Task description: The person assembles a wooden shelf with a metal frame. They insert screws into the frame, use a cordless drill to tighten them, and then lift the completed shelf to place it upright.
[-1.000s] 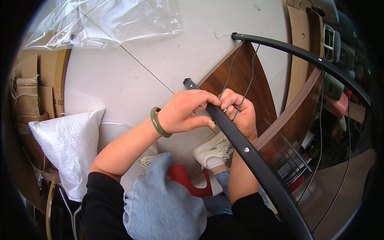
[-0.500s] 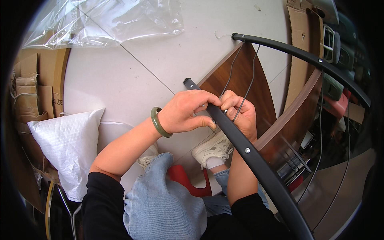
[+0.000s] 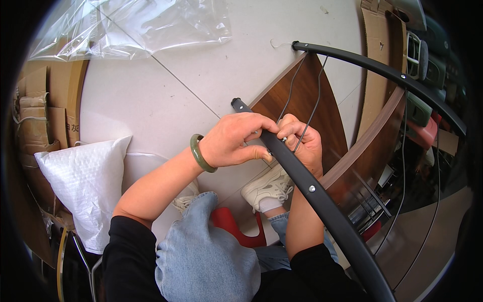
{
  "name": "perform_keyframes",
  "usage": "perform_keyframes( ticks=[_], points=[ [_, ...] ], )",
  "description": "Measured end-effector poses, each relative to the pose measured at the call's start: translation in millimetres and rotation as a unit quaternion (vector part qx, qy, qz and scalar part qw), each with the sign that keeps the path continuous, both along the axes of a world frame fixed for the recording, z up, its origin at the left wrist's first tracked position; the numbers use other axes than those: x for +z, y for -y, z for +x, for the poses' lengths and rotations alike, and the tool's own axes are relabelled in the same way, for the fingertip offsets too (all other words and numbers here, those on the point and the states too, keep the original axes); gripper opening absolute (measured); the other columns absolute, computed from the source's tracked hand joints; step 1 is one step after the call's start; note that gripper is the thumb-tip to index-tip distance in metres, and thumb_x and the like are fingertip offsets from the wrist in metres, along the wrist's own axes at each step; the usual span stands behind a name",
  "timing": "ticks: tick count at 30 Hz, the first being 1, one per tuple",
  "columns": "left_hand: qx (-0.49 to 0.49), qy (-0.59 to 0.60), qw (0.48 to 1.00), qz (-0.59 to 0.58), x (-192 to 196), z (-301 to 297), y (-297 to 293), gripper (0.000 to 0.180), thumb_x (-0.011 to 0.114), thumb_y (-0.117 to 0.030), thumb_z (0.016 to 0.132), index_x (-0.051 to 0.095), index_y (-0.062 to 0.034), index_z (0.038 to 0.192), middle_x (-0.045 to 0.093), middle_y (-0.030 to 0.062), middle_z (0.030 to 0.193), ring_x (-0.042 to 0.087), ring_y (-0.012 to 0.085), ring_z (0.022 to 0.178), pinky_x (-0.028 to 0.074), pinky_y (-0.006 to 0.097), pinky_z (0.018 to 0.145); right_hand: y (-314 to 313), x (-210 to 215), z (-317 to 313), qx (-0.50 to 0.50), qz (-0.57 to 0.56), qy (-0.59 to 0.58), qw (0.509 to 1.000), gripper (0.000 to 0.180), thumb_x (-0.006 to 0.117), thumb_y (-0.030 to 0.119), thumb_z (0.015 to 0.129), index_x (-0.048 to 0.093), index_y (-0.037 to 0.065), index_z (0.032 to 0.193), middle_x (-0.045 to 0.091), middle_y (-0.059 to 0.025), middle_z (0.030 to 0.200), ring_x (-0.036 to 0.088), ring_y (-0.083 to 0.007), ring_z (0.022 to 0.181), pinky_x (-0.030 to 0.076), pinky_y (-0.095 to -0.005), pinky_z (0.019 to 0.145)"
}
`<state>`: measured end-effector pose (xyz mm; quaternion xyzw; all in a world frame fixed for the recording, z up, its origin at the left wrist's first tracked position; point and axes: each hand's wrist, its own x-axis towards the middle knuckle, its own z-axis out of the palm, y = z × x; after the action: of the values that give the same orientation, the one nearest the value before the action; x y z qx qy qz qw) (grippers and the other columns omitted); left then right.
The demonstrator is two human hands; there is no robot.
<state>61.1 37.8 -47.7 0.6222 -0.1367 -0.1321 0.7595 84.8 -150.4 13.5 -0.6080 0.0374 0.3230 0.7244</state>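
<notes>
A long curved black bar (image 3: 322, 206) runs from the floor near the middle down to the lower right. My left hand (image 3: 234, 141), with a green bangle on the wrist, is closed over the bar near its upper end. Just behind the bar, my right hand (image 3: 302, 143) pinches thin grey wires (image 3: 302, 95) and a small screw at the bar. The wires lead up to a second curved black bar (image 3: 392, 75) at the upper right. A brown wooden panel (image 3: 307, 100) lies under both bars.
A white woven sack (image 3: 85, 186) lies at the left beside cardboard pieces (image 3: 40, 121). Clear plastic bags (image 3: 136, 25) lie on the tiled floor at the top. My knee in jeans (image 3: 201, 251), a white shoe (image 3: 266, 189) and a red stool (image 3: 234, 229) are below.
</notes>
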Motion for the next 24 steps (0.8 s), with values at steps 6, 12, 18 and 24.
perform_keyframes(
  ticks=[6,12,18,24],
  points=[
    [0.002,-0.006,1.0,-0.001,1,1,0,0.046,0.077,-0.034,0.067,0.058,-0.0084,0.1,0.053,0.003,0.071,0.048,0.0193,0.061,0.041,0.031,0.058,1,-5,0,-0.012,0.008,0.013,1.0,0.017,0.067,0.014,0.084,0.064,-0.003,0.087,0.049,-0.0025,0.078,0.047,-0.0089,0.069,0.037,-0.0215,0.061],
    [0.0,-0.006,1.0,-0.006,2,1,0,0.045,0.077,-0.034,0.067,0.059,-0.009,0.1,0.053,0.0028,0.072,0.049,0.0194,0.062,0.041,0.031,0.059,2,-14,0,-0.031,0.031,0.015,0.999,0.018,0.072,0.014,0.078,0.064,-0.001,0.083,0.049,-0.0022,0.073,0.047,-0.0099,0.069,0.037,-0.0222,0.06],
    [-0.002,-0.003,1.0,-0.005,3,2,-1,0.045,0.077,-0.034,0.067,0.059,-0.0089,0.1,0.054,0.0029,0.073,0.049,0.0196,0.062,0.041,0.031,0.059,-2,-8,-3,-0.073,0.053,-0.028,0.996,0.02,0.075,0.013,0.076,0.063,-0.001,0.085,0.05,-0.0017,0.073,0.047,-0.0094,0.067,0.038,-0.021,0.058],
    [0.0,-0.005,1.0,-0.007,3,2,-1,0.045,0.077,-0.034,0.068,0.058,-0.0084,0.1,0.057,0.0035,0.076,0.05,0.0198,0.062,0.042,0.031,0.059,-2,-3,-9,-0.096,0.093,-0.045,0.99,0.023,0.074,0.012,0.078,0.059,-0.003,0.089,0.051,-0.0019,0.071,0.049,-0.0082,0.066,0.04,-0.0204,0.057]
  ],
)
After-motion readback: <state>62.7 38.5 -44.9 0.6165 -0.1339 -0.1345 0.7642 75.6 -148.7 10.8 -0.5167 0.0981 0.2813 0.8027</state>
